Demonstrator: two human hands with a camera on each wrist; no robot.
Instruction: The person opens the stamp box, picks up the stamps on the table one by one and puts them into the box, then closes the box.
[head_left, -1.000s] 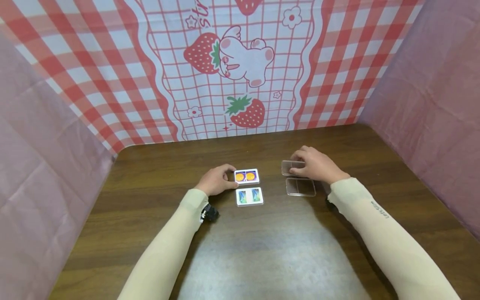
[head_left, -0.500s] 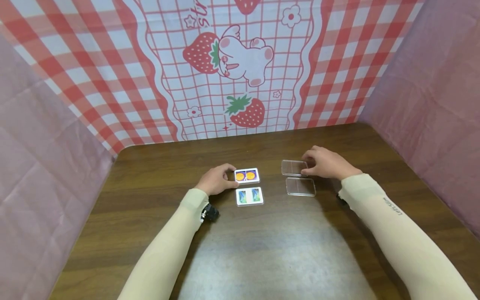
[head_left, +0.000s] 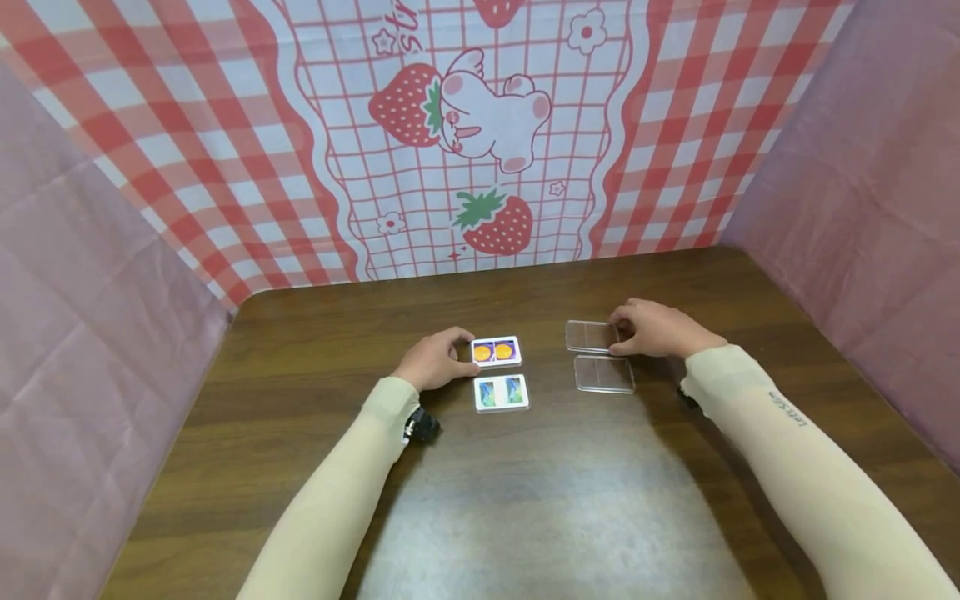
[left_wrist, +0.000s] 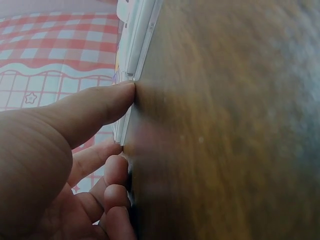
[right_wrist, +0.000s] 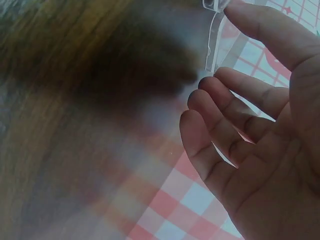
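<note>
My left hand holds the left end of a flat white-edged case with two orange-and-purple pictures, thumb at its near corner and forefinger at its far corner. Nearer me lies a similar case with two blue-green pictures. To the right, a clear plastic lid-like piece has my right hand at its right end, thumb and forefinger at the two corners. A second clear piece lies just in front of it. In the right wrist view, the gripped clear piece spans between thumb and forefinger.
All four flat pieces lie on a brown wood-grain table. A red-and-white checked strawberry cloth hangs along the back edge. Pink cloth screens the left side, and another pink cloth the right.
My right hand has drawn back to the right, from over the far clear piece to its right end. My left hand stays at the orange-and-purple case.
</note>
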